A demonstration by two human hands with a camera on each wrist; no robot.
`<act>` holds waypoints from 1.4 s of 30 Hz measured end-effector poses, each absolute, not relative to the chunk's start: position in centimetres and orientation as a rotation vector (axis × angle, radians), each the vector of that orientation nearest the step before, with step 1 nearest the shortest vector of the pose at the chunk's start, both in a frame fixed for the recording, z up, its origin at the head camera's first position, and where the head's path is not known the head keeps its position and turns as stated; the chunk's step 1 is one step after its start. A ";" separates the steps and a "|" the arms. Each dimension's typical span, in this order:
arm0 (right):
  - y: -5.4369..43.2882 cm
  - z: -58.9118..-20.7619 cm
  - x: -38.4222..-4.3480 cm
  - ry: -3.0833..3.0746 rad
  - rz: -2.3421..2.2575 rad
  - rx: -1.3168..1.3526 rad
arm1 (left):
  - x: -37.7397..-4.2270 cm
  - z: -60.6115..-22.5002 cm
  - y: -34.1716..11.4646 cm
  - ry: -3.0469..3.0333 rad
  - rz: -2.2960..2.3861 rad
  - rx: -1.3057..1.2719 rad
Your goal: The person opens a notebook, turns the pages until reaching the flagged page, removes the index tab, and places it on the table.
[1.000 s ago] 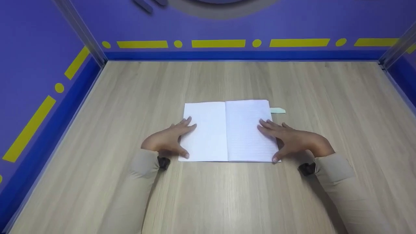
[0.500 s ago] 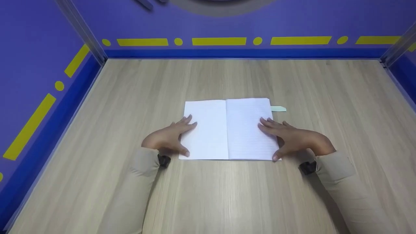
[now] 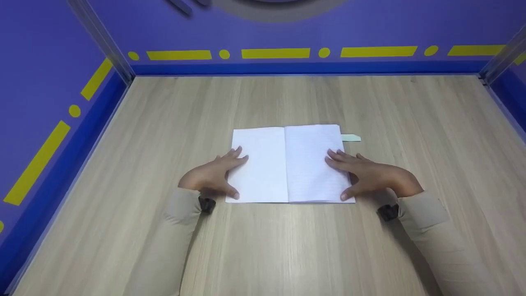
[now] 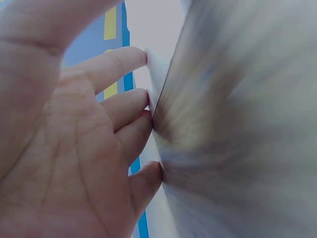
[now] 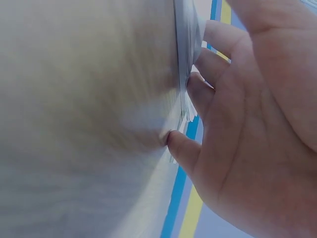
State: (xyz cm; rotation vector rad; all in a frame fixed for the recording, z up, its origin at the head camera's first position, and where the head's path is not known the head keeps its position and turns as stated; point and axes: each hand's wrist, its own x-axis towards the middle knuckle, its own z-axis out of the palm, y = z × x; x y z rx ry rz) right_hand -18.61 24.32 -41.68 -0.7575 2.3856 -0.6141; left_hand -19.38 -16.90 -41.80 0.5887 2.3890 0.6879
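Note:
An open notebook [image 3: 267, 172] lies flat on the wooden table, its left page blank white and its right page faintly lined. My left hand [image 3: 215, 172] rests with spread fingers on the outer edge of the left page, thumb near the bottom corner. On the other side my right hand [image 3: 370, 174] touches the outer part of the right page, fingers spread, thumb close to its lower corner. A pale green tab [image 3: 351, 137] sticks out past the notebook's right edge. In the right wrist view, a thick stack of pages [image 5: 185, 49] shows edge-on beside the fingers.
The wooden table [image 3: 287, 250] spreads around the notebook. A purple-blue wall [image 3: 287, 37] with yellow dashes and dots stands at the back, and a similar panel [image 3: 41, 82] closes the left side. Dark wrist cameras [image 3: 206, 204] sit by both sleeves.
My right thumb has slid slightly inward and up on the right page, which now looks a little rippled near its lower corner. The left hand and notebook stay in place.

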 end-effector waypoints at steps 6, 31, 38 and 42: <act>24.4 -41.5 -18.7 2.362 -0.593 -0.787 | -19.3 -41.6 -16.8 2.381 0.712 0.594; 24.4 -41.4 -18.6 2.394 -0.548 -0.793 | -19.4 -41.9 -16.9 2.383 0.715 0.596; 24.5 -41.4 -18.8 2.365 -0.569 -0.827 | -19.4 -41.8 -17.0 2.378 0.707 0.600; 24.5 -41.4 -18.7 2.366 -0.565 -0.818 | -19.4 -41.7 -16.9 2.378 0.702 0.602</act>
